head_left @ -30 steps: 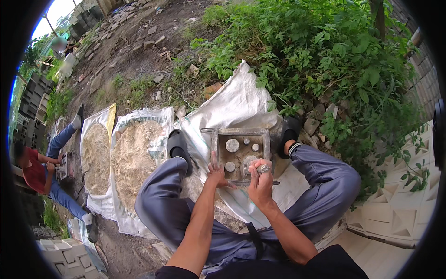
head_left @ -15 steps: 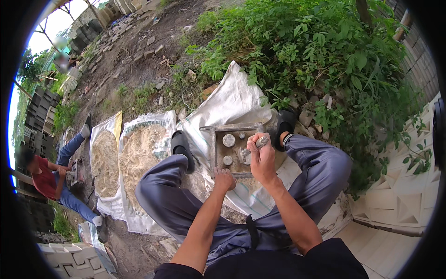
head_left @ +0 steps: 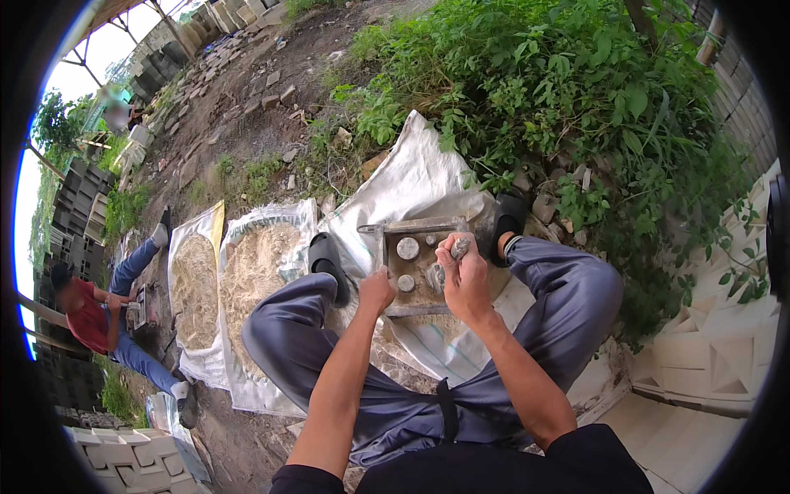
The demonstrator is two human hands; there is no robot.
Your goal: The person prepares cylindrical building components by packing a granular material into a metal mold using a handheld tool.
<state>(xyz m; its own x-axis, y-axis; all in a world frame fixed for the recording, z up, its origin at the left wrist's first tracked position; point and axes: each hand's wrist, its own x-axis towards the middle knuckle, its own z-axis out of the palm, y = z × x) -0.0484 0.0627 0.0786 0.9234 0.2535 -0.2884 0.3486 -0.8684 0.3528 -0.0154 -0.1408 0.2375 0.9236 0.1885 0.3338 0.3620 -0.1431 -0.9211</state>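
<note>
Between my feet lies a rectangular mould frame with sandy grey material inside. Several round grey plugs stand in it, among them a large disc and a smaller one. My left hand is closed over the left side of the frame. Held in the fist of my right hand, above the frame's right part, is a thick crusted grey stick-like tool; its upper end sticks out of the fist. A rounded grey piece shows just left of that hand; whether it belongs to the tool I cannot tell.
A white woven sack lies under the frame. To the left, two opened sacks hold pale powder. Further left sits a person in a red shirt. Green plants grow ahead; pale patterned blocks stand at right.
My left hand has moved from the frame's near left corner up to its left side. My right hand keeps its grip on the tool with little movement. The view has shifted slightly.
</note>
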